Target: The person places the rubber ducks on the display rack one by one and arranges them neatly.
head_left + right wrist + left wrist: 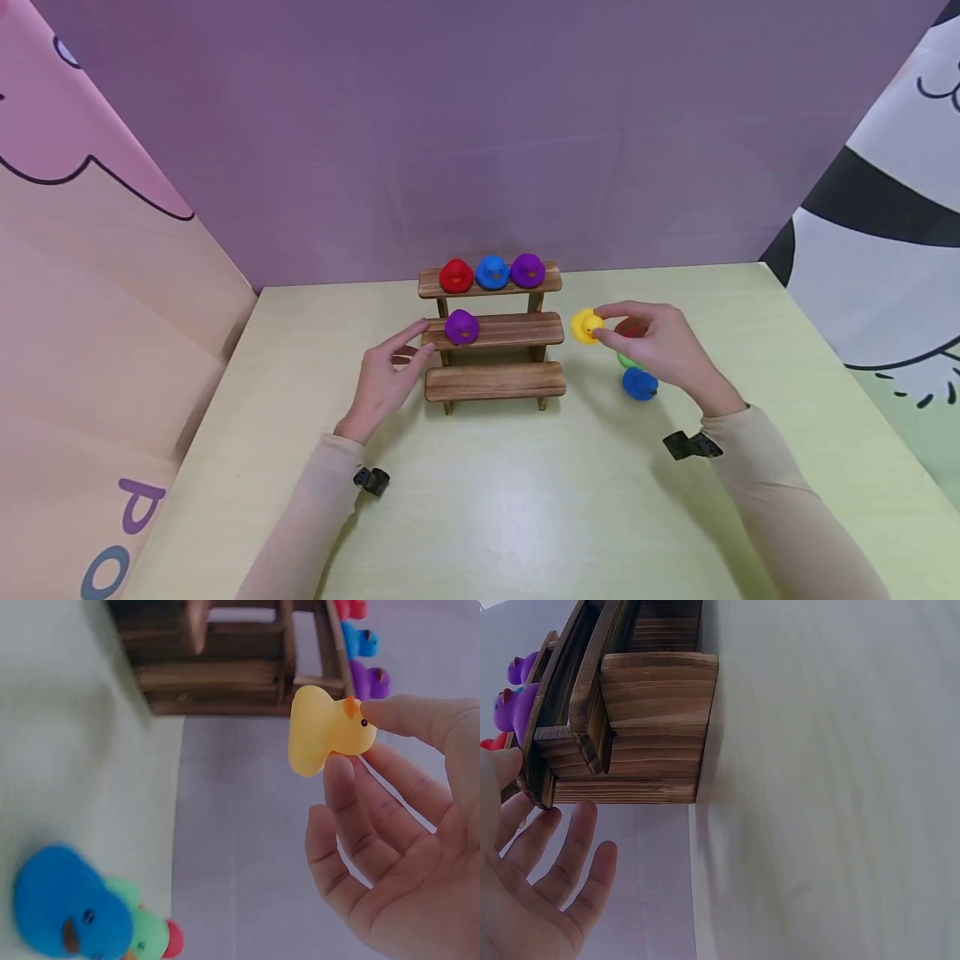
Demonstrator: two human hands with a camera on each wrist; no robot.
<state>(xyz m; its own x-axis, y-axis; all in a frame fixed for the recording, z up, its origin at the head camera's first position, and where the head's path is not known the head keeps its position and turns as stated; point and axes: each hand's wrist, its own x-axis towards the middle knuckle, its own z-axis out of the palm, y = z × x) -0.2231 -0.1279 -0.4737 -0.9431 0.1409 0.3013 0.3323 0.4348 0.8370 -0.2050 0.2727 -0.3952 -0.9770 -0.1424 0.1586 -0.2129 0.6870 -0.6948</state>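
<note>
My right hand pinches a yellow rubber duck between thumb and fingertips, in the air just right of a three-tier wooden stand. At the stand's left side, my left hand holds the end of the middle tier with thumb and index finger; its other fingers spread loosely in the left wrist view. On the top tier sit a red duck, a blue duck and a purple duck. Another purple duck is at the middle tier's left.
Beneath my right hand, a second blue duck stands on the table beside a green duck. A red duck behind them is partly hidden by the hand. A purple backdrop rises behind the table.
</note>
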